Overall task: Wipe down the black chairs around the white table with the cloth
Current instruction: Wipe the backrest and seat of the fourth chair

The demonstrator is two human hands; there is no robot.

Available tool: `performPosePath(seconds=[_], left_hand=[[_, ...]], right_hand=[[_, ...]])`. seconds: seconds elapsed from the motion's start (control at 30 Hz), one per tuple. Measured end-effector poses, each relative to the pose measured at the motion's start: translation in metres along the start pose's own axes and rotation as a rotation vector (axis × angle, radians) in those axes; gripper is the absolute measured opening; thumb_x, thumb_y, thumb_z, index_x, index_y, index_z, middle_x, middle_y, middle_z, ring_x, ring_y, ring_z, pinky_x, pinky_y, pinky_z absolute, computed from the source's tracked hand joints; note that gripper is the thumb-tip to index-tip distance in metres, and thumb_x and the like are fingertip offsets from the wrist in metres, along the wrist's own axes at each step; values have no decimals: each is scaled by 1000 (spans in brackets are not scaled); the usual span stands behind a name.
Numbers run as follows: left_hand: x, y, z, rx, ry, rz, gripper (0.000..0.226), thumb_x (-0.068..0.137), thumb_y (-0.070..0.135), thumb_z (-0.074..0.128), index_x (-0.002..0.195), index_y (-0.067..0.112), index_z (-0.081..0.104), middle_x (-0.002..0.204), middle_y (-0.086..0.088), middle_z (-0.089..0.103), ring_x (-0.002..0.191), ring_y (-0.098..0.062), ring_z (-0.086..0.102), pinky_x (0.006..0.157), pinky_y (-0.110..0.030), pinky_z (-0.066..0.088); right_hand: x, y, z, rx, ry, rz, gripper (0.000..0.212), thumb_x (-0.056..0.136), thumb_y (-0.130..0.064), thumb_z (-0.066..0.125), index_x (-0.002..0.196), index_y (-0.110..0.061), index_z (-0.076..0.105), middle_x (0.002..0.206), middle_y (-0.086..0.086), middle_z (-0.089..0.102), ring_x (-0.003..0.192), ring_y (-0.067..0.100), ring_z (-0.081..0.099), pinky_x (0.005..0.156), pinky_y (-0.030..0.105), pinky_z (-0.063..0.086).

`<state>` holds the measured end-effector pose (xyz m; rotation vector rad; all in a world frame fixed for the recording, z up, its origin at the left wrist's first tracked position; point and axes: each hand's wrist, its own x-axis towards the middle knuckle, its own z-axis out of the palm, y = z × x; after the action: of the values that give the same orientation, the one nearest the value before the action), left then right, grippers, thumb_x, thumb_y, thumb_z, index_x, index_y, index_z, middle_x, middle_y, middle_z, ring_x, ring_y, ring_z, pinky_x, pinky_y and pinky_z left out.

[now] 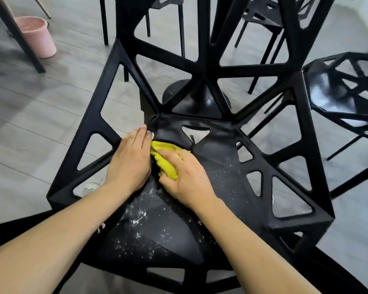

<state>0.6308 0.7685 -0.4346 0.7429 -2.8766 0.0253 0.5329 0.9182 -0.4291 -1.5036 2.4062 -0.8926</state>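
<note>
A black chair (217, 158) with triangular cut-outs fills the middle of the head view, and white crumbs and dust speckle the near part of its seat. A yellow cloth (165, 161) lies bunched on the seat near its back left corner. My right hand (185, 177) grips the cloth and presses it onto the seat. My left hand (129, 164) lies flat on the seat's left edge, fingers straight, touching the cloth's left side.
A second black chair (344, 96) stands to the right, and more black chairs (261, 15) stand behind. The black table pedestal base (196, 100) sits on the grey floor beyond the seat. A pink bucket (38, 37) stands at the far left beside a dark table leg (19, 37).
</note>
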Motion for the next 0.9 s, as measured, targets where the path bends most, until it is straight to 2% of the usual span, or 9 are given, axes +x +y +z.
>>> performPosePath(seconds=[0.07,0.13,0.2,0.37,0.5,0.63,0.7,0.8,0.9], left_hand=[[-1,1,-3,8,-9,4,57,89,10,36,143,-8,42,150,-26,41,137,-42,40,112,-50,36],[-1,2,-4,3,-15,-5,56,90,5,46,144,-7,42,151,-25,41,138,-40,39,114,-48,33],[-1,3,-3,2,-6,-12,59,88,5,56,144,-6,42,151,-24,41,139,-38,38,115,-47,32],[0,2,-7,-55,-23,25,61,83,-4,56,142,-9,42,150,-28,40,138,-42,37,116,-49,31],[7,-3,-8,-122,-99,35,61,83,-5,53,143,-8,41,154,-28,34,141,-45,33,117,-50,27],[5,-14,-20,-266,-160,79,60,87,-7,53,146,-5,39,156,-25,32,143,-41,33,119,-45,25],[-5,-21,-31,-316,-111,100,64,82,-12,54,145,-4,43,152,-24,39,138,-42,40,117,-48,32],[-28,-28,-49,-220,-11,187,66,77,-13,53,142,-2,46,142,-23,48,129,-43,48,107,-53,42],[-68,-24,-67,-154,-45,172,58,86,7,41,144,1,45,145,-20,48,135,-41,44,110,-51,38]], right_hand=[[-10,18,-12,-215,42,81,57,81,-45,52,137,-36,54,112,5,60,98,30,56,84,41,50],[-13,56,-41,-406,192,256,53,79,-45,46,127,-28,63,102,13,61,91,38,56,80,43,48],[-15,88,-71,-462,294,359,52,78,-42,44,116,-17,69,102,19,62,95,41,58,83,47,48],[-36,71,-66,-106,233,428,46,86,-25,61,132,-25,61,134,6,57,122,28,51,99,36,41],[-45,2,-19,89,181,277,48,84,-21,65,132,-21,62,135,4,59,125,23,53,106,26,35],[-44,-69,29,120,97,107,59,84,-36,58,141,-24,50,138,4,55,124,25,50,104,38,43],[-42,-64,29,36,82,66,59,84,-37,59,140,-23,50,133,9,58,117,30,54,97,44,47],[-52,-31,6,-147,134,126,48,83,-42,55,125,-19,63,104,19,64,89,40,59,76,46,52],[-72,17,-40,-365,229,308,43,84,-42,53,118,-18,64,97,21,64,82,41,59,71,45,46]])
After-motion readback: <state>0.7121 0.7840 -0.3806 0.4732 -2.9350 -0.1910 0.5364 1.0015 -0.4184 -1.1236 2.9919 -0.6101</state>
